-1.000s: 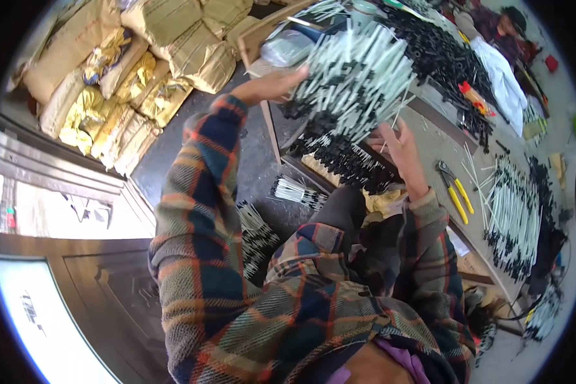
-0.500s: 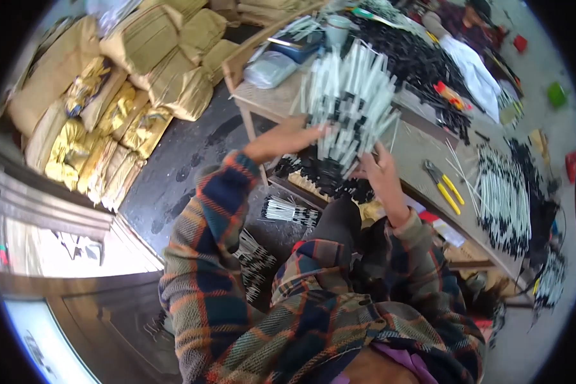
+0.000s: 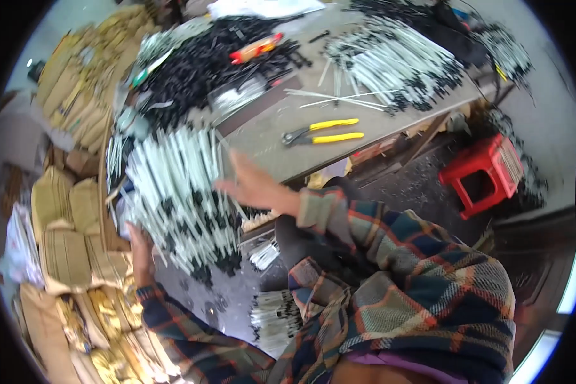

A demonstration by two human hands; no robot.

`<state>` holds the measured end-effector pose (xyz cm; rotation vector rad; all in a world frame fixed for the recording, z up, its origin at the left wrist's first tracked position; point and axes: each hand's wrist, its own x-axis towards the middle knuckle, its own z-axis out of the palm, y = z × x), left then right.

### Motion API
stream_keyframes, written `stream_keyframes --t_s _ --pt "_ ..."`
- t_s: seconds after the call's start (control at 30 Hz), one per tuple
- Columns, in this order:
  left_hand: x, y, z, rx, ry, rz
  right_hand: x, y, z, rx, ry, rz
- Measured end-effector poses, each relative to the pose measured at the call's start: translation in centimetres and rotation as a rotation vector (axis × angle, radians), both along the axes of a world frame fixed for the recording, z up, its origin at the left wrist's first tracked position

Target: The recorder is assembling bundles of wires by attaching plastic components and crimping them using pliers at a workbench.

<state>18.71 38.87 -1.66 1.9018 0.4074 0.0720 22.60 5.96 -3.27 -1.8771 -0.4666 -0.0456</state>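
A large bundle of thin pale rods with black ends (image 3: 179,173) stands over the left corner of the workbench, its rows layered and slightly fanned. Against its lower left side is my left hand (image 3: 141,249), its fingers partly hidden behind the rods; it supports the bundle. My right hand (image 3: 253,182) is at the bundle's right side with fingers stretched out, and whether it touches the rods is hard to tell. On the bench to the right lie pliers with yellow handles (image 3: 323,132).
The bench (image 3: 262,150) also bears a heap of black pieces (image 3: 205,64), a red and yellow tube (image 3: 256,48) and a wide pile of similar rods (image 3: 397,61). More bundles (image 3: 275,320) lie on the floor. Right stands a red stool (image 3: 483,173); left, stacked brown sacks (image 3: 67,256).
My view has turned right, so the bench and bundle sit further left and the red stool shows. My right hand's fingers now stretch out beside the bundle; my left is lower on its side.
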Motion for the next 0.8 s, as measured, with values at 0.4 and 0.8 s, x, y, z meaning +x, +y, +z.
stream_keyframes --t_s 0.4,0.8 --pt "4.5 -3.3 2.1 -0.313 0.079 -0.243 1.2 5.4 -1.2 0.268 -0.024 0.143" --pt "4.8 -6.3 0.3 -0.243 0.073 -0.15 -2.5 -7.5 -1.9 -0.241 -0.548 -0.046"
